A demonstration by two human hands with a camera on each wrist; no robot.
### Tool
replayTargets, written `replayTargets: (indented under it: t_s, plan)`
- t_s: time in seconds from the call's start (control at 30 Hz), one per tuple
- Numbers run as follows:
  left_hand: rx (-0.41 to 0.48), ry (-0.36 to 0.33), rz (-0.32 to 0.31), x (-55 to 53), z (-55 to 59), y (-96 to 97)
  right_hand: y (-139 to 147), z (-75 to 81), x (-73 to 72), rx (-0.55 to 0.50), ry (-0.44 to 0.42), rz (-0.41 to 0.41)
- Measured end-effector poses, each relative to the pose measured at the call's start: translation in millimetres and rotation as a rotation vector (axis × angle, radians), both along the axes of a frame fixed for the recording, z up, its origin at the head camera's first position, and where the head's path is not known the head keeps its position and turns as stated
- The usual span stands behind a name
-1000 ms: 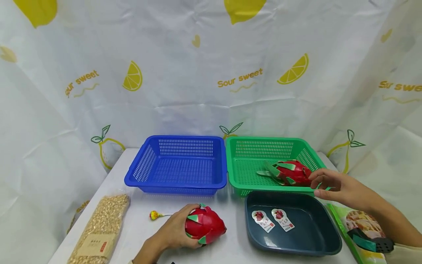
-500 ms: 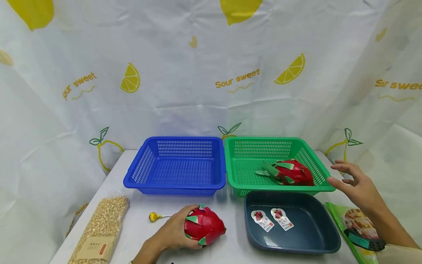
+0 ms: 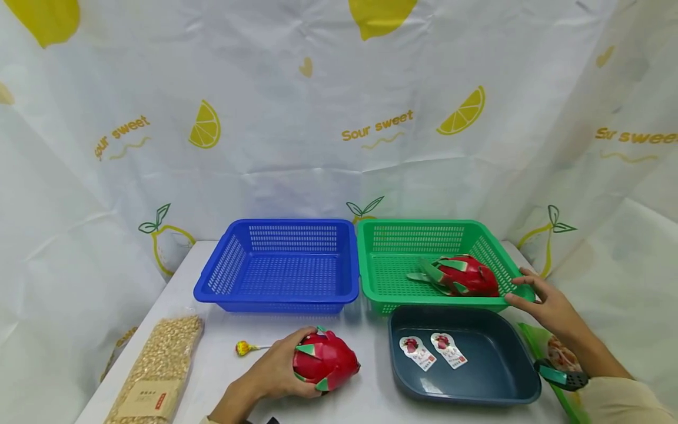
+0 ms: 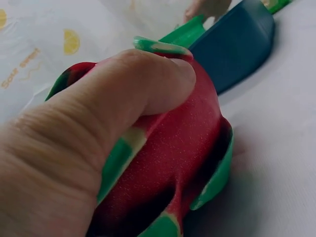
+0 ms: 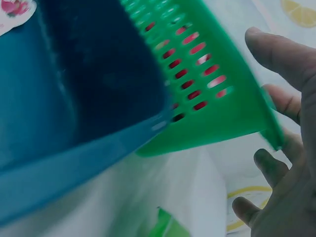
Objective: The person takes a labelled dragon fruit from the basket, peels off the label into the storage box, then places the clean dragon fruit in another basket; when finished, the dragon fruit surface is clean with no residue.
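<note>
My left hand (image 3: 279, 368) grips a red dragon fruit (image 3: 332, 360) with green scales, which rests on the white table. In the left wrist view, my thumb (image 4: 153, 84) lies across the fruit's side. My right hand (image 3: 553, 309) is at the front right corner of the green basket (image 3: 389, 274), fingers spread about its rim. The right wrist view has the fingers (image 5: 271, 168) loosely bent around that corner; whether they touch it I cannot tell. Inside the basket lies another dragon fruit (image 3: 477, 280) beside a pale green knife-like piece (image 3: 418, 277).
A blue basket (image 3: 293, 274) stands left of the green one. In front sits a dark blue tray (image 3: 477, 374) with two dragon-fruit stickers (image 3: 416, 352). A lollipop (image 3: 243, 347) and a bag of grains (image 3: 159, 359) lie left, a green food packet (image 3: 564, 359) right.
My right hand moved away from the dragon fruit in the green basket, out past the basket's right side, then back left to its front corner. The left hand keeps its grip on the dragon fruit.
</note>
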State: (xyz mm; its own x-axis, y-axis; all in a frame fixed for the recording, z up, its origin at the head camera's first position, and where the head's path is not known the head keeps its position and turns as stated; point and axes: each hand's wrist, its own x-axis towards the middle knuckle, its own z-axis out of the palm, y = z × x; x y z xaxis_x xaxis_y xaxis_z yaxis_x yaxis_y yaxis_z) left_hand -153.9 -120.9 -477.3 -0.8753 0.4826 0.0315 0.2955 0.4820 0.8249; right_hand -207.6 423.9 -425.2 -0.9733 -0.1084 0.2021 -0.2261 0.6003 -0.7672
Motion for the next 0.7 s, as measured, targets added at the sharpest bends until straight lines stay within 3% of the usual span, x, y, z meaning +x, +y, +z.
replayTargets:
  t_s: [0.23, 0.37, 0.53, 0.7]
  plan:
    - [-0.002, 0.016, -0.011, -0.8, 4.8, 0.5, -3.0, -3.9, 0.5, 0.050, 0.007, -0.024]
    - [0.038, -0.008, -0.048, -1.1, 19.5, 7.5, -4.0, -4.1, 0.8, 0.022, -0.003, -0.021]
    - [0.070, -0.010, -0.118, -6.1, 61.2, 23.0, -3.2, -3.8, 1.1, 0.009, -0.008, -0.018]
    - [0.059, 0.093, -0.217, -24.0, 112.5, 39.2, -4.3, -3.6, 2.8, 0.000, -0.004, -0.012]
